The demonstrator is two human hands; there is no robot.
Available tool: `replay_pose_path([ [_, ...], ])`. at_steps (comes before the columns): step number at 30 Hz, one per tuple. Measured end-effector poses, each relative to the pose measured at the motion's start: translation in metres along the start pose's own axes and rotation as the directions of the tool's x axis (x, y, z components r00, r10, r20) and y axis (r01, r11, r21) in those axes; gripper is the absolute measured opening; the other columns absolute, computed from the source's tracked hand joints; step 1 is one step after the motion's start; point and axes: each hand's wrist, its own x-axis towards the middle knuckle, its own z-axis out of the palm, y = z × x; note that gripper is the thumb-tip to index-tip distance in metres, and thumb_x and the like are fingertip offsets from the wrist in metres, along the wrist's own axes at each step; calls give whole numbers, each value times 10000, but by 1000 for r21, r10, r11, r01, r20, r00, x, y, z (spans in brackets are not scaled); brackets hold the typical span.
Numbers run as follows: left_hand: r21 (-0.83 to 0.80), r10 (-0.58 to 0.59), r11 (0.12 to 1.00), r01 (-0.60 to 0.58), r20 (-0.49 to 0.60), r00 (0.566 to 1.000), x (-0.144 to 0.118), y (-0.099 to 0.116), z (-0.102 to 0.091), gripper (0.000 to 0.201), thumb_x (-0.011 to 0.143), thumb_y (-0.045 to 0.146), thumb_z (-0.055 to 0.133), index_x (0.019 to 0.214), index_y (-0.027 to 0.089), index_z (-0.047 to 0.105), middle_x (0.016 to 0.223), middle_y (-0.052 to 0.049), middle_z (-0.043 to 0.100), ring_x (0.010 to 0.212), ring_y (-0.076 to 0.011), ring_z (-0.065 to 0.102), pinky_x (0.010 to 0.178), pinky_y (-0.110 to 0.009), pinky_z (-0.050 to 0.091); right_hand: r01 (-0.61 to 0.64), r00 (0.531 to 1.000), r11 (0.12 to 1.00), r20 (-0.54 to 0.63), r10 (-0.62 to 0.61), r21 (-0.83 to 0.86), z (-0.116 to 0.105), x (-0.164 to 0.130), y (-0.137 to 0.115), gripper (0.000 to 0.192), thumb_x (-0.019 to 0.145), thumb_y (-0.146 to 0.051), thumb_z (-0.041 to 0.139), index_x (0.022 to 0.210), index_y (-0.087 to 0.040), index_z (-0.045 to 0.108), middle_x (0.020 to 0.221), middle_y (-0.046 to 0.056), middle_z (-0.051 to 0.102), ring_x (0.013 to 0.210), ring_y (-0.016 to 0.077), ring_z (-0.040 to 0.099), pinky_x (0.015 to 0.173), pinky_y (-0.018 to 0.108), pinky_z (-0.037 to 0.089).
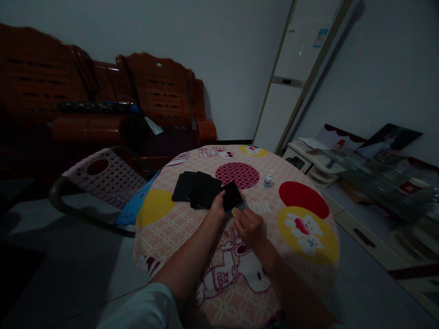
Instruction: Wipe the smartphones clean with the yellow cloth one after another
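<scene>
My left hand [217, 206] is closed on a dark-screened phone [232, 196], with its thumb along the left edge. At the phone's lower edge, my right hand [249, 226] pinches a small yellow thing [235, 212]; its kind is too small to tell. Left of the phone, several flat black tablet-like devices [206, 189] lie overlapping on the patterned tablecloth [212, 228]. A small clear bottle [268, 178] with a white cap stands to the right. Beside my right hand lie some pale strips [261, 207], not clear in the dim light.
A woven chair [106, 171] with a blue packet [135, 205] stands left of the round table. Behind it is a carved wooden sofa [161, 91]. A tall white cabinet-like unit [286, 100] stands at the back; a glass-topped stand [370, 176] is on the right.
</scene>
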Motion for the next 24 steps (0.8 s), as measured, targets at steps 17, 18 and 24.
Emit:
replay_pose_path([
  [17, 47, 42, 998, -39, -57, 997, -6, -1, 6, 349, 942, 237, 362, 1123, 46, 591, 690, -79, 677, 580, -183, 652, 627, -283, 533, -31, 999, 999, -11, 31, 20, 0, 0, 2, 224, 861, -123, 439, 947, -152, 644, 617, 11, 510, 600, 140, 491, 561, 253, 400],
  [18, 47, 40, 998, -37, -57, 998, -6, -1, 5, 342, 940, 235, 365, 1111, 49, 596, 688, -79, 678, 583, -184, 654, 622, -284, 535, -31, 999, 999, -10, 32, 22, 1, -1, 3, 226, 859, -121, 439, 948, -151, 644, 619, 12, 513, 604, 141, 494, 563, 254, 402],
  [24, 30, 6, 1000, -7, 19, 1000, -2, -1, 1, 333, 936, 246, 360, 1063, 61, 605, 739, -98, 688, 655, -196, 676, 648, -302, 551, -26, 999, 999, 31, 25, 30, 2, -1, 0, 221, 857, -127, 445, 949, -154, 644, 623, 12, 514, 599, 142, 491, 561, 259, 401],
])
